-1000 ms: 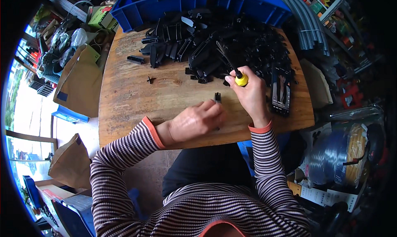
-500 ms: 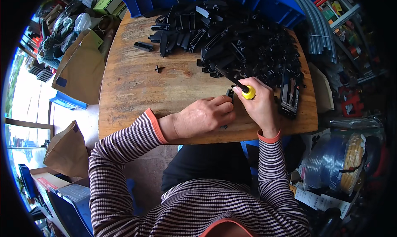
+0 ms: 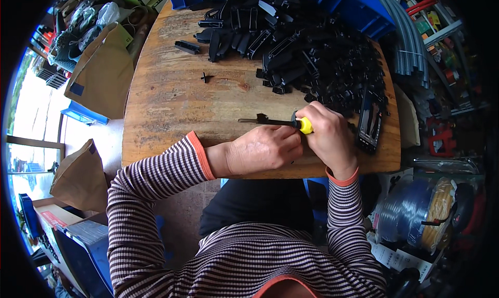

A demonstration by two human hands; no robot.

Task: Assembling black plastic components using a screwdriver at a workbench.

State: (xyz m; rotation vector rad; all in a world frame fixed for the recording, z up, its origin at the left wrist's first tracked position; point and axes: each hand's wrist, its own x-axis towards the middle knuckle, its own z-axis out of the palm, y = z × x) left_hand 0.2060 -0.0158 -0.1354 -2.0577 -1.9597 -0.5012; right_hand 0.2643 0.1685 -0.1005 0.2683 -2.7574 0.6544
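Note:
My right hand (image 3: 328,134) is closed around a yellow-handled tool (image 3: 306,125). Its thin dark shaft reaches left, just beyond my left knuckles, and ends in a brownish tip. A small black piece (image 3: 262,118) shows against the shaft; whether it touches it I cannot tell. My left hand (image 3: 265,148) is curled closed beside the right one, low over the table's near edge. What its fingers hold is hidden under the hand. Farther off lies a big heap of black plastic parts (image 3: 291,46). One long black part (image 3: 187,47) and a small cross-shaped black piece (image 3: 205,78) lie apart from it.
Everything rests on a worn wooden table (image 3: 166,100). Blue bins (image 3: 348,9) stand along its far edge. A phone-like black slab (image 3: 370,124) lies at the right. Brown paper bags (image 3: 101,69) stand to the left, coiled tubing (image 3: 403,212) to the right.
The tool has swung from pointing away up-left to lying nearly level, pointing left. The small dark part that showed at my left fingertips is no longer clearly visible there. The view has shifted slightly.

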